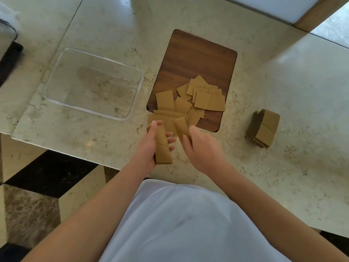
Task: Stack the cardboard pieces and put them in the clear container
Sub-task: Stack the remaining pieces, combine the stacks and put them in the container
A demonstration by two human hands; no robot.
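Observation:
Several loose tan cardboard pieces [202,99] lie scattered over the near end of a dark wooden board [196,61] and onto the counter. My left hand [149,146] grips a small stack of cardboard pieces [162,148] near the counter's front edge. My right hand [204,148] pinches a single cardboard piece [182,127] just beside that stack. A clear container [56,72] stands to the left of the board with nothing in it. A finished cardboard stack [264,129] rests on the counter to the right.
The marble counter [283,82] spreads wide to the right and behind the board. Its front left corner drops to a patterned floor [47,176]. A dark object [9,61] sits at the far left edge. A wood-framed panel [309,14] stands at the back right.

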